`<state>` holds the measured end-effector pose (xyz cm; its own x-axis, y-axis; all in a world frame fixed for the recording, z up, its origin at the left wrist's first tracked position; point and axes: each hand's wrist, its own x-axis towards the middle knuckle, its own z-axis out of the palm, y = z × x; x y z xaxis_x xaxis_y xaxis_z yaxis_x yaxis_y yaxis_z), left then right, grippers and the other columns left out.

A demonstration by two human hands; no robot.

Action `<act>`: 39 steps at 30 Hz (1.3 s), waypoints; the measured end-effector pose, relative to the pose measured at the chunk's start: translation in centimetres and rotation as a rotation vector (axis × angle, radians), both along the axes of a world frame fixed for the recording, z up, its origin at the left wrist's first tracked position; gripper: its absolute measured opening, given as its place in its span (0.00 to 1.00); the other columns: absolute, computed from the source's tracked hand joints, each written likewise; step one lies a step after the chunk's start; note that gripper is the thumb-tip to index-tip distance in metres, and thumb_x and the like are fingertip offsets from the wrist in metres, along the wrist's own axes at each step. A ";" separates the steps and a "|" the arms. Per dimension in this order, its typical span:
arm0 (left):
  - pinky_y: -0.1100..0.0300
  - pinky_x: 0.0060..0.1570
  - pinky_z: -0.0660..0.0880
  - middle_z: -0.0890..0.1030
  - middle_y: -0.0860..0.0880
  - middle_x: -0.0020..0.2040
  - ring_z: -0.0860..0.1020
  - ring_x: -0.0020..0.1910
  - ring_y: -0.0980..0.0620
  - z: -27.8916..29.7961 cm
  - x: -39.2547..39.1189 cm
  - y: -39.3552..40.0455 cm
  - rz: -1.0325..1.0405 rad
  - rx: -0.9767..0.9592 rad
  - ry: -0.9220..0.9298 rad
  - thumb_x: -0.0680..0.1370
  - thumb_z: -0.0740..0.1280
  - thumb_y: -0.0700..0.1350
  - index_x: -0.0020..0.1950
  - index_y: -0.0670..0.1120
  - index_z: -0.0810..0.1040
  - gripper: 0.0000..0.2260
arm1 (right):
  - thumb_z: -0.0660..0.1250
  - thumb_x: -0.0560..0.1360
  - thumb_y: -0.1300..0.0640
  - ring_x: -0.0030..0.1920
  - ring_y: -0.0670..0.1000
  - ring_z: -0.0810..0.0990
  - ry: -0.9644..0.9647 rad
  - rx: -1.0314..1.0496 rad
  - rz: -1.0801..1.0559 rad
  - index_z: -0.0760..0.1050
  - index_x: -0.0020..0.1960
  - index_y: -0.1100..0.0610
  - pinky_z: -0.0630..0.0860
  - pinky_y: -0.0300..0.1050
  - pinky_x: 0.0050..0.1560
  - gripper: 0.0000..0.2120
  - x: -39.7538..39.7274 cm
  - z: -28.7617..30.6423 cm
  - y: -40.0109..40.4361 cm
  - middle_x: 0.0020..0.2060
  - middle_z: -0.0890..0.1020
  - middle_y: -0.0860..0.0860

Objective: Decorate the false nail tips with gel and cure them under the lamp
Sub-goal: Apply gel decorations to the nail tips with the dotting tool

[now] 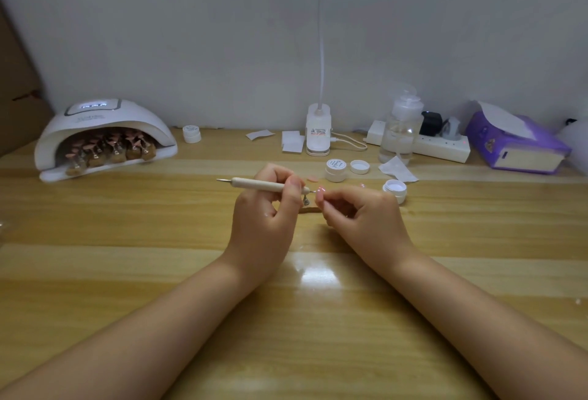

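Fingers of the left hand (265,205) grip one dotting tool (257,184); right hand (366,218) pinches one nail tip (320,191).

A pink false nail tip (320,190) sits on a small stand mid-table, a wooden dotting tool (257,184) level beside it, while more pink tips fill the white lamp (101,138) far left

L hand (265,205) grips wooden dotting pen (259,184) at centre, tip pointing to 3 o'clock, touching pink nail tip (320,190) pinched by R hand (366,218). Small stand (307,204) btwn hands. Curing lamp (105,135) at 10 o'clock, w/ nail tips on holders inside. Gel pots (336,170) at 1 o'clock.
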<state>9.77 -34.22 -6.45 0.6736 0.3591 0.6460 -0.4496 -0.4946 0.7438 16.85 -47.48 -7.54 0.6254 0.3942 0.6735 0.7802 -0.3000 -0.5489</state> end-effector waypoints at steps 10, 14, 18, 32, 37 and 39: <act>0.55 0.33 0.71 0.78 0.50 0.35 0.76 0.33 0.49 0.0 0.0 -0.2 0.052 0.047 0.017 0.78 0.61 0.46 0.39 0.53 0.73 0.07 | 0.72 0.71 0.63 0.31 0.46 0.79 -0.003 0.000 0.002 0.84 0.43 0.58 0.74 0.36 0.38 0.03 0.0 0.0 0.0 0.30 0.81 0.44; 0.56 0.33 0.71 0.77 0.49 0.32 0.76 0.33 0.49 -0.1 -0.1 -0.2 0.055 0.047 0.023 0.77 0.61 0.46 0.39 0.53 0.73 0.07 | 0.72 0.71 0.63 0.33 0.44 0.79 -0.011 -0.002 -0.001 0.84 0.44 0.57 0.74 0.35 0.40 0.04 0.0 0.0 0.0 0.31 0.78 0.39; 0.57 0.33 0.71 0.77 0.48 0.31 0.76 0.33 0.50 -0.1 0.0 -0.1 0.050 0.038 0.031 0.77 0.61 0.46 0.39 0.51 0.73 0.07 | 0.72 0.71 0.63 0.33 0.44 0.78 -0.015 -0.001 -0.003 0.84 0.44 0.56 0.75 0.38 0.39 0.04 0.0 -0.1 0.0 0.31 0.78 0.39; 0.56 0.33 0.71 0.77 0.49 0.31 0.76 0.33 0.50 -0.2 -0.1 -0.2 0.054 0.051 0.045 0.77 0.60 0.47 0.40 0.48 0.74 0.08 | 0.72 0.71 0.63 0.31 0.47 0.78 -0.021 0.009 0.006 0.83 0.42 0.57 0.75 0.42 0.37 0.03 0.0 -0.2 0.0 0.30 0.79 0.42; 0.57 0.33 0.71 0.77 0.48 0.31 0.77 0.34 0.49 -0.3 0.0 -0.1 0.057 0.051 0.049 0.77 0.61 0.47 0.40 0.49 0.74 0.07 | 0.72 0.71 0.63 0.31 0.46 0.77 -0.023 0.013 0.008 0.84 0.42 0.57 0.75 0.42 0.37 0.03 0.0 -0.1 0.0 0.30 0.78 0.42; 0.58 0.33 0.71 0.78 0.48 0.33 0.77 0.34 0.49 -0.3 0.0 -0.1 0.053 0.046 0.049 0.77 0.61 0.47 0.40 0.49 0.73 0.07 | 0.72 0.71 0.63 0.31 0.45 0.77 -0.013 0.012 0.006 0.84 0.43 0.57 0.76 0.43 0.39 0.03 0.0 -0.1 0.0 0.30 0.80 0.42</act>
<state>9.75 -34.32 -6.79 0.6858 0.3654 0.6294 -0.3856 -0.5511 0.7400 16.89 -47.45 -7.68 0.6142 0.3898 0.6862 0.7891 -0.2894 -0.5419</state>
